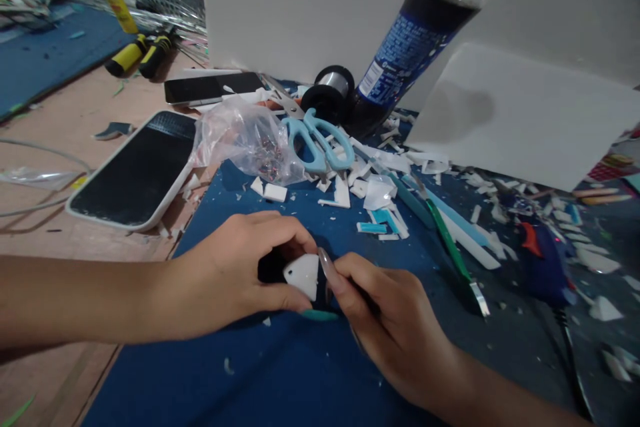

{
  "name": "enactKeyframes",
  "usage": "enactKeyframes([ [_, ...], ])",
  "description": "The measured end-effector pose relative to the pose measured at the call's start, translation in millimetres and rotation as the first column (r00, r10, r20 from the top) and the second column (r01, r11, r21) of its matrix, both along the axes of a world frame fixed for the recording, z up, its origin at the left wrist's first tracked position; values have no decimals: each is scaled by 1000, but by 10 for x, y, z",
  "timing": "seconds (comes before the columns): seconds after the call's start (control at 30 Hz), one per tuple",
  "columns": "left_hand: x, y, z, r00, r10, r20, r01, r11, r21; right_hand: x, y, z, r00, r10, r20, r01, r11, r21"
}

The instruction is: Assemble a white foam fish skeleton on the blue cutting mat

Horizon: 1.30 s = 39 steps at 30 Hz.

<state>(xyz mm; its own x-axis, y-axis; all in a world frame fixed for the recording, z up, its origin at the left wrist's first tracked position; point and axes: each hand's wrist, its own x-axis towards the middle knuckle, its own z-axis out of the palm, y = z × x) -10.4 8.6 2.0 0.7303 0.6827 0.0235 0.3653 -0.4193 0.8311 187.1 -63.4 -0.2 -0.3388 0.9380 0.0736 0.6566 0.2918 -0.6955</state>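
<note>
Between the thumb and fingers of my left hand is a small white foam piece, pointed at its left end and straight along its right edge, with a black dot near the point. A long teal nail shows at the thumb tip. My right hand is closed in a pinch close to the piece's straight edge. Whatever lies within its fingers is mostly hidden; a thin dark edge shows below them. Both hands are just over a blue mat, where white foam scraps lie beyond them.
Behind the hands lie blue-handled scissors, a clear plastic bag and a spool. A tilted cola bottle leans there. Phones rest at left. A green-handled cutter and a dark blue corded tool lie at right.
</note>
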Motion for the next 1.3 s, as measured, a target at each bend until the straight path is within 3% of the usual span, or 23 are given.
enactKeyframes([
  [1.3, 1, 5, 34, 1000, -16, -26, 15, 999, -28, -8, 10, 1, 1000, -3, 5, 3, 1000, -21],
])
